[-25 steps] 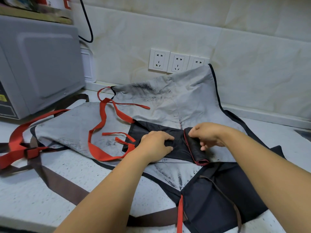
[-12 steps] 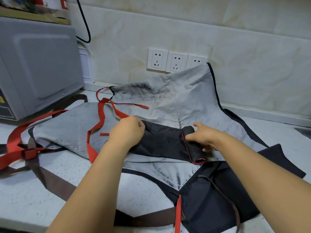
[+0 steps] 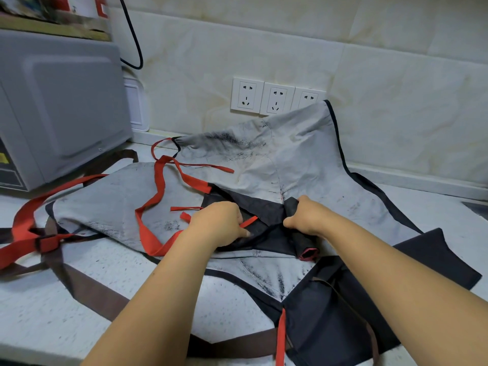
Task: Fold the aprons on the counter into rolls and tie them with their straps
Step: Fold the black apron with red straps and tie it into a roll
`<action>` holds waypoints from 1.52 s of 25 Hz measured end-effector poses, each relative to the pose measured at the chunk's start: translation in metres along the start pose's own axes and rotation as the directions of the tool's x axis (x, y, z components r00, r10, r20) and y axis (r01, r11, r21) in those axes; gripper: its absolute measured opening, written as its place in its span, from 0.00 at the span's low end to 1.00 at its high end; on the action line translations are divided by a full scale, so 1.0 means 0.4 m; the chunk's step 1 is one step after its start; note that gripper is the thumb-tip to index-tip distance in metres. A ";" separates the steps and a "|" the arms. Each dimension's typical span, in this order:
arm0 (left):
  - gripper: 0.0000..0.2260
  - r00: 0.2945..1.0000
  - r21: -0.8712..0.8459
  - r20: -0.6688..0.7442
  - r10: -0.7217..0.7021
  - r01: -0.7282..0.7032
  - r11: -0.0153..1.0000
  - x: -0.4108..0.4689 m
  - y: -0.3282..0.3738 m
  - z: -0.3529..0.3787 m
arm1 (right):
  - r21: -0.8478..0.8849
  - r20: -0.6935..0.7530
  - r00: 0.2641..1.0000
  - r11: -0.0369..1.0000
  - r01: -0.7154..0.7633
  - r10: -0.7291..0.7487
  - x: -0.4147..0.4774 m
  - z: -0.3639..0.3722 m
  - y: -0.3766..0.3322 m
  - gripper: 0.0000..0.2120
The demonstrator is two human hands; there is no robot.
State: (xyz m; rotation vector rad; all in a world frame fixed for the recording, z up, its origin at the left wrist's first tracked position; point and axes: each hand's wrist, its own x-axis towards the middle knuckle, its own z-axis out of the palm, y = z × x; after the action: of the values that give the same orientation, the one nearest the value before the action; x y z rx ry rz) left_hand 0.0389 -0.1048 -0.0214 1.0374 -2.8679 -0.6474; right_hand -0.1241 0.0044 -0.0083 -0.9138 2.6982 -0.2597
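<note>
A small dark apron [image 3: 266,228] with red trim lies partly rolled on top of a larger grey apron [image 3: 277,159]. My right hand [image 3: 306,217] grips the rolled end [image 3: 306,249], whose red-edged opening points toward me. My left hand [image 3: 221,223] pinches a thin red strap [image 3: 249,221] against the flat dark cloth. Wider red straps [image 3: 158,188] loop across the grey apron to the left.
A dark apron [image 3: 356,313] with brown straps [image 3: 87,289] lies at the front right of the speckled counter [image 3: 47,313]. A grey microwave [image 3: 58,107] stands at the left. Wall sockets [image 3: 274,97] sit behind the grey apron. A red buckle strap [image 3: 29,233] lies at far left.
My left hand has come back from the left end of the dark apron toward the roll, drawing a thin red strap with it. My right hand has stayed on the roll.
</note>
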 end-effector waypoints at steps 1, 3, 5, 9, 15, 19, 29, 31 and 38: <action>0.11 1.000 -0.019 -0.012 -0.017 0.017 1.000 0.006 -0.001 0.003 | -0.008 0.002 1.000 1.000 0.004 -0.004 0.000 -0.001 -0.002 0.30; 0.08 0.998 -0.010 -0.058 -0.033 0.032 0.999 0.012 -0.008 0.000 | -0.035 0.000 1.000 0.999 0.017 -0.017 -0.004 0.000 -0.007 0.29; 0.07 0.987 -0.001 -0.153 -0.039 0.039 0.999 0.013 -0.014 -0.021 | -0.090 -0.011 0.999 0.995 0.040 -0.041 -0.012 0.002 -0.013 0.30; 0.05 0.929 0.055 -0.367 0.039 -0.020 0.998 0.034 0.017 -0.095 | -0.164 -0.036 0.992 0.980 0.110 -0.117 -0.022 0.018 -0.019 0.33; 0.07 0.876 0.166 -0.464 0.131 -0.060 0.984 0.170 0.101 -0.135 | -0.225 -0.089 0.984 0.965 0.133 -0.157 -0.018 0.030 -0.015 0.24; 0.06 0.926 0.228 -0.378 0.015 0.078 0.971 0.266 0.042 -0.099 | -0.280 -0.134 0.974 0.950 0.138 -0.181 -0.018 0.049 -0.020 0.23; 0.27 0.933 -0.410 -0.319 -0.164 0.020 0.912 0.173 -0.024 -0.156 | -0.284 -0.128 0.974 0.948 0.142 -0.184 -0.014 0.051 -0.013 0.23; 0.17 0.890 -0.087 -0.445 0.095 -0.148 0.985 0.107 -0.020 -0.164 | -0.282 -0.135 0.973 0.949 0.141 -0.185 -0.014 0.048 -0.014 0.23; 0.12 0.975 0.244 0.174 0.136 -0.176 0.954 -0.025 -0.061 -0.110 | -0.244 -0.149 0.970 0.958 0.150 -0.190 -0.026 0.052 -0.024 0.23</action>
State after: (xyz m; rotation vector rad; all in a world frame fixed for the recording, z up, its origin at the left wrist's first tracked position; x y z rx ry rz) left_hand 0.0687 -0.1319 0.0103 0.7996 -3.1962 -0.3651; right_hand -0.1041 0.0018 -0.0232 -1.2492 2.8529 -0.0601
